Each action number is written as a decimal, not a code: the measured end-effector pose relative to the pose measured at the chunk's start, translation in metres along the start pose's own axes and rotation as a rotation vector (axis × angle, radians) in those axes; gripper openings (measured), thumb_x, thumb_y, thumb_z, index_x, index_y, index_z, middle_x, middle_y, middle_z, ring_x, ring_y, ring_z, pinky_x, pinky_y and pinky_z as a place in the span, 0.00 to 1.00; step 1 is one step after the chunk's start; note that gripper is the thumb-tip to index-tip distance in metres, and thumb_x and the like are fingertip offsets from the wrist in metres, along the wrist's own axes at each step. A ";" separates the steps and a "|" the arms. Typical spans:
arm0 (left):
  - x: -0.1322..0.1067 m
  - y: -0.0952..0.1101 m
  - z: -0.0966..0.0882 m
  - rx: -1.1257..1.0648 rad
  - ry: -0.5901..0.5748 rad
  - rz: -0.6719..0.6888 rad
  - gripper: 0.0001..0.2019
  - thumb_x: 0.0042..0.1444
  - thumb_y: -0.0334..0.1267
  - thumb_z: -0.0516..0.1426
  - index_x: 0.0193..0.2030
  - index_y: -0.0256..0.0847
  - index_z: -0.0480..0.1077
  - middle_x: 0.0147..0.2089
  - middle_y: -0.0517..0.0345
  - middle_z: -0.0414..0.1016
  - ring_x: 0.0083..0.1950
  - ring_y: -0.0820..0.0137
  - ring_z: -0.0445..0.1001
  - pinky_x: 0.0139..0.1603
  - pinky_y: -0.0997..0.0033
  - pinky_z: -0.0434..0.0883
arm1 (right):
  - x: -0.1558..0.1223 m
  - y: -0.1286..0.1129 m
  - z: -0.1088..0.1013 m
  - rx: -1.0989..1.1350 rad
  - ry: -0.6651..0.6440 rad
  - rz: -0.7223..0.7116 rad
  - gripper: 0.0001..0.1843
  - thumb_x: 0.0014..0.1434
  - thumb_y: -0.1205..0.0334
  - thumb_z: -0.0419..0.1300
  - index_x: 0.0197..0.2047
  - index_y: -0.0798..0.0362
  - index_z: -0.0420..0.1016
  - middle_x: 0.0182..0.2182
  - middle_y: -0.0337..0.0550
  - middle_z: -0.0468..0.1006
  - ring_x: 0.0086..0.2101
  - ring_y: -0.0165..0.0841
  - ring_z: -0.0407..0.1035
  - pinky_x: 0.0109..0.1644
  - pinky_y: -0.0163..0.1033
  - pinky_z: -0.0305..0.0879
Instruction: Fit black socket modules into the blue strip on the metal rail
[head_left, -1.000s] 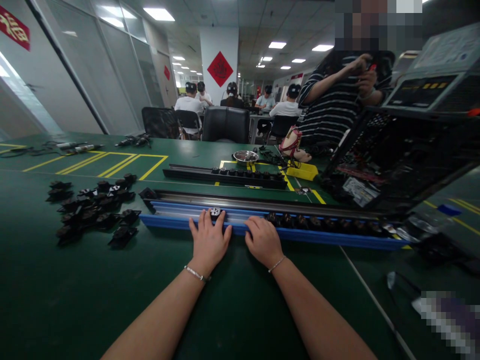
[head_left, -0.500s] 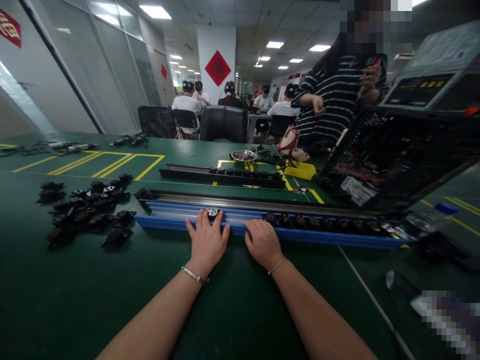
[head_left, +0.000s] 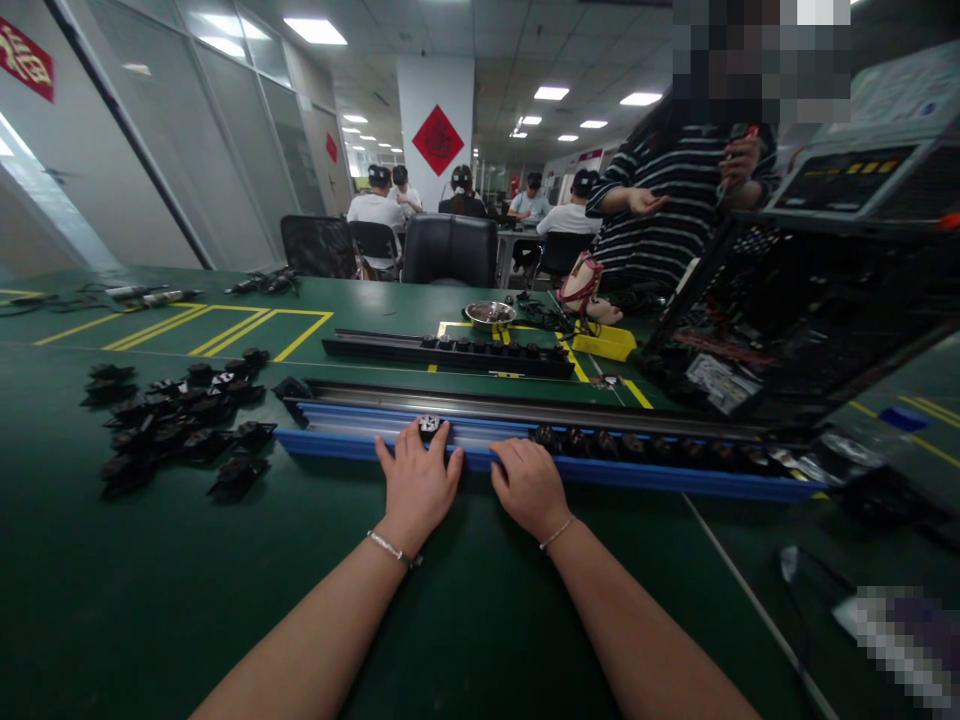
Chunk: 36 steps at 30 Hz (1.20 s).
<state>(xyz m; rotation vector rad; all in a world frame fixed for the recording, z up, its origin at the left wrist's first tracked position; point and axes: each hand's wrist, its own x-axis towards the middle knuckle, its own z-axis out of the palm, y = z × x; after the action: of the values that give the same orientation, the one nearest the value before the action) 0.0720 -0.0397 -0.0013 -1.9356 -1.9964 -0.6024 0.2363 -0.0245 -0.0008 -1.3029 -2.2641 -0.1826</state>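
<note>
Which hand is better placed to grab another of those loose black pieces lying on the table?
Probably the left hand: it rests on the long blue rail nearest the pile of loose black plastic pieces. The right hand lies farther right on that rail.

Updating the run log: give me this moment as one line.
left hand: fingers around black module | right hand: on blue rail | loose modules: piled left
</note>
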 end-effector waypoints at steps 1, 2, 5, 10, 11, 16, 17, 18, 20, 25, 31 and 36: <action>0.000 0.000 -0.001 -0.002 -0.001 0.000 0.23 0.60 0.49 0.44 0.59 0.47 0.63 0.59 0.39 0.62 0.60 0.52 0.61 0.60 0.35 0.49 | 0.000 0.000 0.000 -0.004 0.003 0.003 0.11 0.59 0.65 0.51 0.44 0.54 0.71 0.39 0.46 0.74 0.40 0.36 0.64 0.46 0.40 0.56; 0.000 0.000 -0.001 -0.005 -0.003 -0.001 0.23 0.60 0.49 0.44 0.59 0.47 0.64 0.59 0.39 0.63 0.59 0.53 0.61 0.60 0.35 0.49 | 0.001 -0.001 0.000 -0.009 0.008 0.007 0.11 0.59 0.64 0.51 0.44 0.54 0.71 0.38 0.45 0.74 0.39 0.36 0.64 0.46 0.40 0.56; 0.000 -0.001 -0.001 -0.017 -0.005 -0.005 0.23 0.60 0.49 0.45 0.59 0.47 0.64 0.59 0.40 0.63 0.59 0.52 0.62 0.60 0.36 0.48 | 0.002 -0.002 0.002 -0.025 0.028 0.016 0.10 0.60 0.62 0.52 0.42 0.54 0.71 0.37 0.45 0.74 0.38 0.36 0.64 0.44 0.40 0.55; 0.000 -0.002 0.000 -0.016 -0.002 -0.002 0.22 0.60 0.49 0.46 0.59 0.49 0.64 0.60 0.42 0.63 0.59 0.53 0.62 0.60 0.35 0.48 | 0.003 -0.002 0.006 -0.040 0.069 0.026 0.07 0.59 0.62 0.54 0.38 0.53 0.72 0.34 0.44 0.74 0.36 0.36 0.64 0.42 0.40 0.55; 0.000 -0.002 -0.001 -0.013 -0.003 0.000 0.22 0.60 0.49 0.45 0.59 0.49 0.63 0.60 0.42 0.63 0.59 0.54 0.63 0.60 0.35 0.48 | 0.003 -0.002 0.006 -0.039 0.075 0.027 0.07 0.59 0.62 0.54 0.37 0.53 0.72 0.34 0.44 0.74 0.36 0.36 0.64 0.41 0.40 0.55; -0.001 -0.002 -0.003 -0.005 -0.011 0.006 0.23 0.60 0.49 0.45 0.59 0.49 0.63 0.59 0.42 0.63 0.58 0.53 0.63 0.60 0.35 0.48 | 0.003 -0.003 0.006 -0.025 0.102 0.035 0.07 0.59 0.61 0.55 0.35 0.53 0.72 0.33 0.44 0.74 0.35 0.36 0.65 0.40 0.40 0.55; -0.001 -0.002 -0.003 -0.007 -0.013 0.006 0.23 0.60 0.49 0.45 0.59 0.49 0.63 0.59 0.42 0.64 0.58 0.53 0.63 0.60 0.35 0.48 | 0.003 -0.003 0.006 -0.020 0.110 0.034 0.07 0.59 0.60 0.54 0.35 0.53 0.72 0.32 0.44 0.74 0.35 0.35 0.65 0.40 0.40 0.55; -0.001 -0.002 -0.004 -0.009 -0.015 0.005 0.23 0.60 0.49 0.45 0.59 0.49 0.63 0.60 0.42 0.64 0.58 0.53 0.63 0.60 0.35 0.48 | 0.003 -0.003 0.007 -0.015 0.120 0.033 0.08 0.59 0.60 0.54 0.35 0.53 0.72 0.32 0.44 0.74 0.35 0.35 0.65 0.40 0.40 0.55; -0.002 -0.002 -0.004 -0.010 -0.018 0.003 0.23 0.60 0.50 0.46 0.60 0.49 0.63 0.60 0.42 0.63 0.58 0.53 0.63 0.61 0.35 0.47 | 0.003 -0.003 0.007 -0.010 0.135 0.032 0.10 0.60 0.58 0.53 0.34 0.53 0.72 0.31 0.44 0.74 0.34 0.35 0.65 0.39 0.40 0.55; -0.003 -0.004 -0.003 0.002 -0.022 -0.005 0.24 0.60 0.50 0.46 0.60 0.49 0.62 0.60 0.42 0.63 0.59 0.53 0.62 0.60 0.35 0.48 | 0.003 -0.003 0.007 -0.009 0.127 0.042 0.10 0.60 0.58 0.54 0.34 0.54 0.72 0.30 0.44 0.74 0.34 0.35 0.65 0.39 0.39 0.55; -0.003 -0.010 -0.005 0.022 -0.008 -0.040 0.23 0.60 0.50 0.45 0.60 0.48 0.63 0.60 0.41 0.63 0.58 0.52 0.63 0.60 0.34 0.47 | 0.003 -0.004 0.006 -0.013 0.131 0.047 0.09 0.60 0.58 0.54 0.33 0.53 0.72 0.30 0.43 0.74 0.34 0.35 0.65 0.38 0.39 0.54; -0.003 -0.013 -0.006 0.042 0.004 -0.057 0.23 0.61 0.50 0.43 0.58 0.48 0.65 0.59 0.41 0.63 0.58 0.52 0.63 0.60 0.34 0.48 | 0.002 -0.004 0.006 -0.021 0.130 0.040 0.09 0.59 0.58 0.54 0.33 0.53 0.72 0.30 0.44 0.74 0.33 0.35 0.65 0.37 0.39 0.54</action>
<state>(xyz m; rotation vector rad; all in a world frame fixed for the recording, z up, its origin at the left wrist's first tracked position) 0.0590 -0.0454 0.0011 -1.8580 -2.0508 -0.5734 0.2298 -0.0224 -0.0045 -1.3070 -2.1310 -0.2700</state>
